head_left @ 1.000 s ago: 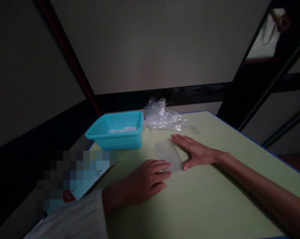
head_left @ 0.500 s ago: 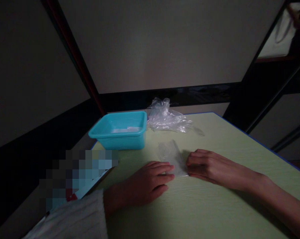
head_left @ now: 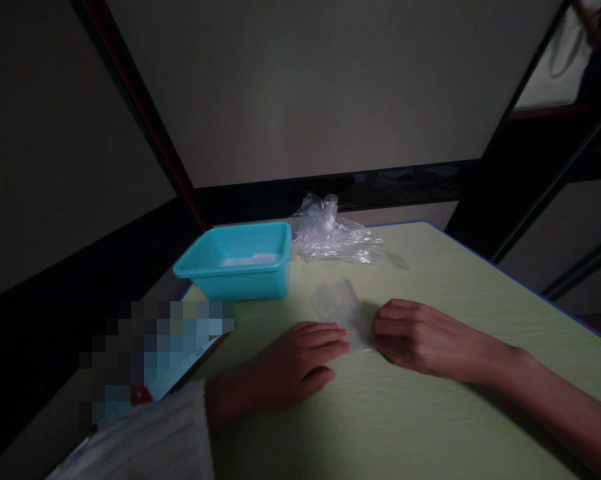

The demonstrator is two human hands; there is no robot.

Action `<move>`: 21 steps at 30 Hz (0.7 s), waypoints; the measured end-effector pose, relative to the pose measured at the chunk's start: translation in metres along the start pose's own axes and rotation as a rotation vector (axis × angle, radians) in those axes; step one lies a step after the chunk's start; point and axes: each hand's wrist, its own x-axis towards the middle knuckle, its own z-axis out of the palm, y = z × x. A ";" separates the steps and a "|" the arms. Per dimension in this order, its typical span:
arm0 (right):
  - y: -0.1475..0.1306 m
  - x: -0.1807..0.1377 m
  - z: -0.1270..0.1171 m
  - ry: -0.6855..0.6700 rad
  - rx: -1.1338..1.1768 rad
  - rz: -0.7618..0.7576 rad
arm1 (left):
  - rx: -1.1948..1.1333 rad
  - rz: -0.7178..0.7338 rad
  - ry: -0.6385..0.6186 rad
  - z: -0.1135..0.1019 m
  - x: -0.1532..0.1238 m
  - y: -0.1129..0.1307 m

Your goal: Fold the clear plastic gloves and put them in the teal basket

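Observation:
A small clear plastic bag [head_left: 336,303] lies flat on the pale green table, slightly wrinkled. My left hand [head_left: 300,363] rests on the table with fingers stretched out, the fingertips over the bag's lower left part. At the bag's lower right corner, my right hand [head_left: 413,337] has its fingers curled together in a pinch on the edge. The fingertips of that hand are mostly hidden behind its knuckles.
A turquoise plastic basin [head_left: 245,283] with whitish flat pieces inside stands at the back left. Crumpled clear plastic [head_left: 330,233] lies beside it. A blurred-out item [head_left: 170,360] is at the left edge. The table [head_left: 470,287] has a blue rim.
My right fingers have curled in more tightly at the bag's corner. The bag's lower edge looks more wrinkled. My left hand has barely moved.

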 end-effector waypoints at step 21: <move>-0.001 0.005 0.005 -0.017 0.211 0.121 | 0.390 0.015 0.323 0.013 0.004 0.000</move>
